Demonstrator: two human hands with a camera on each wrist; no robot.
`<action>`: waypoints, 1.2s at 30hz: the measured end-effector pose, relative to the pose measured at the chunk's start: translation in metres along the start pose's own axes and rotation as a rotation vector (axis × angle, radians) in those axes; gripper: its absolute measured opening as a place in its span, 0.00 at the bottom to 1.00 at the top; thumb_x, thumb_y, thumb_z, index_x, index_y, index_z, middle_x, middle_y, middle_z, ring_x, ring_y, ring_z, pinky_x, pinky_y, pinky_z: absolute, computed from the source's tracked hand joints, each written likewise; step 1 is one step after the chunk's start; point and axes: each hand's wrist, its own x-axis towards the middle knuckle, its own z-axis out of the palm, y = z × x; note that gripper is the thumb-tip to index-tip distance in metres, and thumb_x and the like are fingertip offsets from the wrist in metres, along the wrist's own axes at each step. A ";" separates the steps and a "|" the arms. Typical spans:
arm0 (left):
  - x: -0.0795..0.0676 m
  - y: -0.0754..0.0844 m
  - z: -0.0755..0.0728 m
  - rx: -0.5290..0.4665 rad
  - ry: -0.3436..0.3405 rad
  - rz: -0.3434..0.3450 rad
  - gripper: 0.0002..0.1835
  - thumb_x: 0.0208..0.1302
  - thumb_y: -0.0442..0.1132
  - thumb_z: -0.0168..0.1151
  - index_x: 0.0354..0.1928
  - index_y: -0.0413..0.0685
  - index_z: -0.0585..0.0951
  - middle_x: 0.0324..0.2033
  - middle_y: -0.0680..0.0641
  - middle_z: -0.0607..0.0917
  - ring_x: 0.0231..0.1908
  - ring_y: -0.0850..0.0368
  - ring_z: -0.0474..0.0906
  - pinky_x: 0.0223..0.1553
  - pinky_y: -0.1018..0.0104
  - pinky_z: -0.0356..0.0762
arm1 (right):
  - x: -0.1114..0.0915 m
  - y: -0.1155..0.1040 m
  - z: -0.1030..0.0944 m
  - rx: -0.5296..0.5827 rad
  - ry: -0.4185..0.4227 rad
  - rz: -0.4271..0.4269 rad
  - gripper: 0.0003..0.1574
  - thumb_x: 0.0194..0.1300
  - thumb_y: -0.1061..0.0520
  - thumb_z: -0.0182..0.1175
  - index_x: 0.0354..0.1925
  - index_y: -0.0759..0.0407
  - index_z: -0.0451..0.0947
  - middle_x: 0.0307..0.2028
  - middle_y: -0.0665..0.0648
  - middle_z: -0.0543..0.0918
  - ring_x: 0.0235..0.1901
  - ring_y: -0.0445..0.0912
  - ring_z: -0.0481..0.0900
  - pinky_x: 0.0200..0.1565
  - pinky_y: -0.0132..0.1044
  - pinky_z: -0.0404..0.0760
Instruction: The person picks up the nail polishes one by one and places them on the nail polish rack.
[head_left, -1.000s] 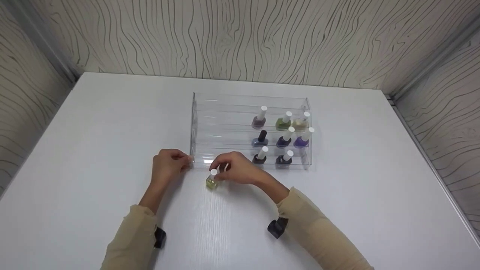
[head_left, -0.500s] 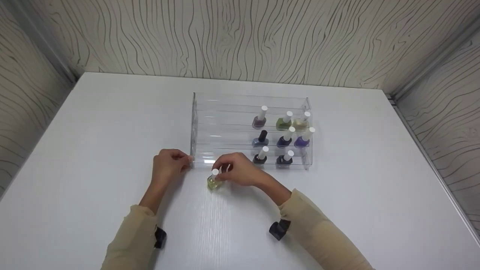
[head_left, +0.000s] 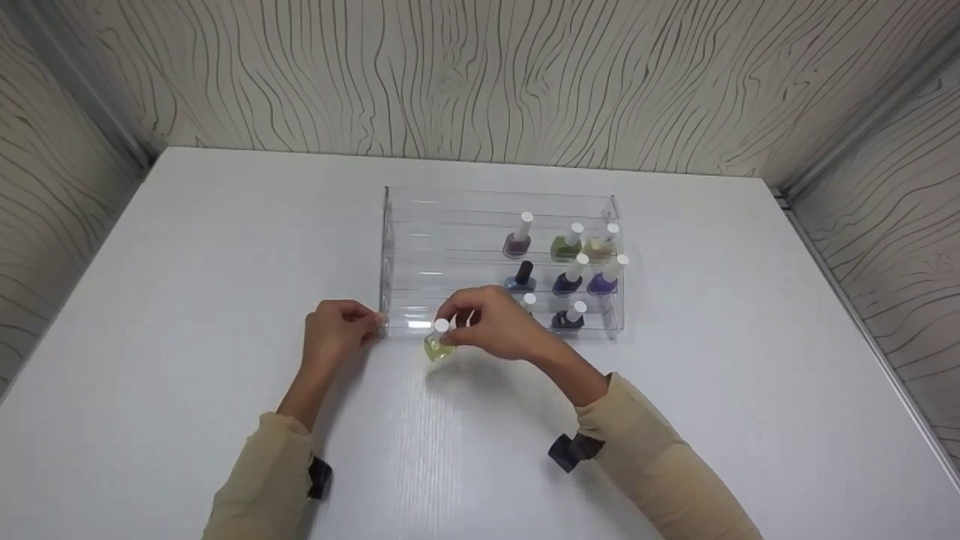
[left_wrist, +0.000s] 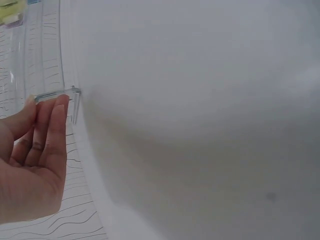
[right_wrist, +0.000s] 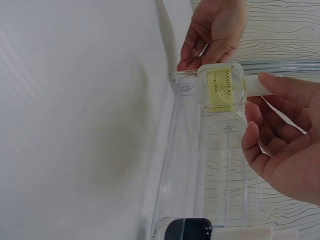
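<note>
My right hand (head_left: pixel 495 322) pinches the white cap of a small nail polish bottle (right_wrist: pixel 222 89) with yellow polish inside. The bottle hangs tilted above the table, just off the front edge of a clear stepped rack (head_left: pixel 431 281). At the rack's front left corner, my left hand (head_left: pixel 335 334) pinches the clear side panel between thumb and fingers, which the left wrist view shows close up. Several more bottles fill the rack's right part, among them a purple one (head_left: pixel 602 283), a green one (head_left: pixel 566 247) and a black-capped blue one (head_left: pixel 520 280). My right hand partly hides one front-row bottle.
The rack stands on a white table (head_left: pixel 225 247). Behind the table rises a wood-patterned wall (head_left: pixel 465 82), with similar panels on both sides. Black wrist cameras sit on both forearms, the right one (head_left: pixel 571 451) close over the tabletop.
My right hand has lifted the yellow nail polish bottle off the table, moving it slightly right and toward the rack. My left hand has stayed at the rack's corner.
</note>
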 end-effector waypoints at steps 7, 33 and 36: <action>0.000 -0.001 -0.001 -0.028 -0.019 0.009 0.05 0.55 0.31 0.63 0.28 0.33 0.82 0.21 0.44 0.82 0.24 0.54 0.81 0.28 0.67 0.79 | -0.009 -0.007 -0.023 -0.018 0.084 0.024 0.10 0.51 0.63 0.66 0.35 0.63 0.81 0.28 0.52 0.80 0.27 0.41 0.73 0.29 0.32 0.72; -0.002 -0.001 -0.002 -0.036 -0.024 0.009 0.06 0.56 0.32 0.63 0.29 0.33 0.82 0.22 0.44 0.82 0.24 0.54 0.79 0.26 0.70 0.76 | -0.058 0.005 -0.100 -0.091 0.234 0.159 0.12 0.52 0.64 0.65 0.38 0.64 0.81 0.32 0.55 0.79 0.32 0.47 0.74 0.34 0.32 0.75; -0.002 -0.001 -0.002 -0.034 -0.022 0.014 0.06 0.56 0.32 0.63 0.29 0.34 0.82 0.22 0.44 0.82 0.23 0.55 0.79 0.25 0.71 0.75 | -0.063 0.008 -0.106 -0.100 0.249 0.183 0.13 0.52 0.65 0.65 0.40 0.64 0.80 0.32 0.56 0.79 0.32 0.48 0.74 0.33 0.32 0.75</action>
